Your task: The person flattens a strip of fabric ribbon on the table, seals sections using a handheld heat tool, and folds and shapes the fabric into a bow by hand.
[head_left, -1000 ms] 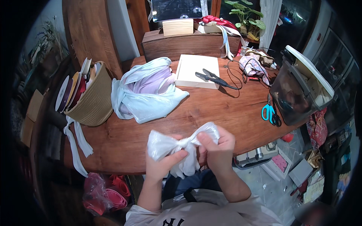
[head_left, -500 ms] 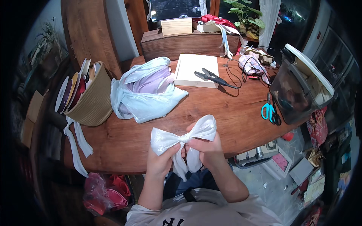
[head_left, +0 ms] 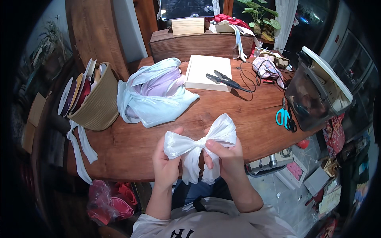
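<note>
A shiny white ribbon bow [head_left: 192,148] with two loops, a center knot and two hanging tails is held up over the table's front edge. My left hand [head_left: 166,162] is closed on its left loop, fingers behind the fabric. My right hand [head_left: 226,152] grips it beside the knot, thumb lying on the front of the right loop. The fingers behind the bow are partly hidden. On the table beyond lies a bundle of pale blue and lilac sheer fabric [head_left: 158,93].
A woven basket [head_left: 95,107] of ribbon spools stands left, a white ribbon strip hanging nearby. A hair-straightener-like tool [head_left: 224,81] with a cord rests on a white box [head_left: 198,65]. Turquoise-handled scissors [head_left: 282,117] lie right, beside a clear plastic bin [head_left: 309,97].
The bow has moved slightly up and right, with its right loop raised. My left hand has slid outward from near the knot to the left loop; my right thumb now presses beside the knot.
</note>
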Demonstrator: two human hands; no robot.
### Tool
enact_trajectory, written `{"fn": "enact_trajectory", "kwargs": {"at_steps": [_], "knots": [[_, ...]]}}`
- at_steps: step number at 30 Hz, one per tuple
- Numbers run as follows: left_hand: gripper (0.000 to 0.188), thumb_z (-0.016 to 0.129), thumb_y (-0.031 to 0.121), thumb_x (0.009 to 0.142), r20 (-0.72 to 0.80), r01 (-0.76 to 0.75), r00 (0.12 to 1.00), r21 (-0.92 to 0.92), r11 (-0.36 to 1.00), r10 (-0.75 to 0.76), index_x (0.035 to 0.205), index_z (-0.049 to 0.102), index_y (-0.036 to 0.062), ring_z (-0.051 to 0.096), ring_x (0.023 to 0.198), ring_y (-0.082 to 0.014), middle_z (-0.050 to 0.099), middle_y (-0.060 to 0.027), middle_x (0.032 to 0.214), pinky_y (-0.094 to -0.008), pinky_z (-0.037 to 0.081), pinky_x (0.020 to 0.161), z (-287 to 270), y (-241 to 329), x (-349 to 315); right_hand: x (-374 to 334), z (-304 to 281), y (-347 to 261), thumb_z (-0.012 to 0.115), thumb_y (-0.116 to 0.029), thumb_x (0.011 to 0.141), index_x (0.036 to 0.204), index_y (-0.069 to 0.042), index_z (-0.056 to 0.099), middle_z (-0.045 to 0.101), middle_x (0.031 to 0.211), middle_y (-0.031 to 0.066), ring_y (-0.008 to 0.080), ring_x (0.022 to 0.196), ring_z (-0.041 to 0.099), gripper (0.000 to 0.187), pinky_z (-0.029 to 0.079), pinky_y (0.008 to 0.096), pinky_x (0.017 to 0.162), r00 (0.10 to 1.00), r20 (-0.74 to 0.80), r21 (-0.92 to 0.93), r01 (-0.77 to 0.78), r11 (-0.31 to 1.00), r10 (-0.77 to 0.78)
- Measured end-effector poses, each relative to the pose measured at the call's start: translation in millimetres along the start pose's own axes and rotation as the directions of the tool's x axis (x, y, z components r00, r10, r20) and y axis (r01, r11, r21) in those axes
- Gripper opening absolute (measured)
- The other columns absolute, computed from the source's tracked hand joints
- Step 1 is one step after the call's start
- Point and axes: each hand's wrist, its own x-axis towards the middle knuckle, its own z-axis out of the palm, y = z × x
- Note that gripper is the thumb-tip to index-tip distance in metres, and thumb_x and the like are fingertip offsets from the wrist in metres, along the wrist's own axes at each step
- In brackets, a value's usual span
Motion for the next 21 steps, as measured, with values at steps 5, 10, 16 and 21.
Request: {"fn": "enact_trajectory", "kwargs": {"at_steps": [5,10,16,21], "knots": [[0.019,0.051,0.001,0.09,-0.095,-0.055,0.993,0.095,0.994,0.064,0.107,0.056,-0.0044,0.059,0.081,-0.0098,0.062,-0.0072,0.092,-0.0229,0.047,0.072,1.8,2.8,8.9,2.3,-14.4,-0.4,0.061,0.0,0.077,0.124,0.004,0.043,0.06,0.089,0.0128,0.0175,0.065,0.061,0.051,0.05,0.027,0.059,0.961,0.276,0.181,-0.033,0.983,-0.019],[0.012,0.049,0.002,0.091,-0.184,-0.025,0.983,-0.014,1.0,0.022,0.098,0.056,-0.0037,0.058,0.073,-0.0091,0.06,-0.0057,0.086,-0.0216,0.047,0.065,7.5,4.8,10.9,1.0,-8.8,0.1,0.059,0.0,0.073,0.127,0.006,0.042,0.057,0.109,0.0116,0.0159,0.097,0.058,0.057,0.048,0.0267,0.084,0.977,0.015,-0.273,0.207,0.94,-0.211],[0.01,0.048,0.001,0.091,-0.185,-0.028,0.983,-0.047,0.999,0.019,0.097,0.055,-0.0033,0.056,0.07,-0.0083,0.058,-0.0044,0.083,-0.0213,0.045,0.061,11.0,4.5,10.3,7.4,-8.4,16.9,0.056,-0.001,0.081,0.127,0.006,0.042,0.059,0.101,0.0099,0.0131,0.089,0.058,0.049,0.047,0.0247,0.079,0.819,0.082,-0.473,0.534,0.701,-0.568],[0.011,0.045,-0.001,0.088,-0.13,-0.059,0.989,0.054,0.997,0.065,0.096,0.054,-0.0025,0.054,0.069,-0.0075,0.057,-0.0032,0.08,-0.0206,0.043,0.06,18.8,6.0,9.0,16.4,-0.2,14.8,0.051,-0.005,0.089,0.124,0.004,0.044,0.061,0.088,0.0115,0.013,0.075,0.059,0.037,0.048,0.0243,0.068,0.793,0.131,-0.58,0.548,0.603,-0.595]]}}
